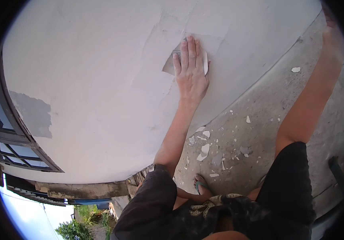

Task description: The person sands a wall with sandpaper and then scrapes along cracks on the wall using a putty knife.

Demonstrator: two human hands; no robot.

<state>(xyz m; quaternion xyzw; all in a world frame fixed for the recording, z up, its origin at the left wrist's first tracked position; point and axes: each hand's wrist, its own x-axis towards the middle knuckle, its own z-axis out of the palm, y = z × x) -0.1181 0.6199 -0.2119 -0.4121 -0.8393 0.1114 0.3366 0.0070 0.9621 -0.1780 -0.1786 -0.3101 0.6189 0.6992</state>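
My left hand (192, 70) lies against the pale wall (96, 80), its fingers stretched and close together over a thin sheet. The sheet's white edge (205, 63) shows between the fingers and my thumb, and a greyish, angular area (168, 66) shows on the other side; whether that is sheet or wall is unclear. Faint ridges and smeared patches surround the hand on the wall. My right hand (329, 18) is at the top right edge of the view, near the wall's lower edge, dim and partly cut off; its fingers and anything in them cannot be made out.
White flakes (204, 152) are scattered on the grey concrete floor (256, 136) around my sandalled foot (200, 184). A dark-framed window (18, 150) and a grey bare patch (32, 114) are at the left. A dark bar (338, 172) stands at the right.
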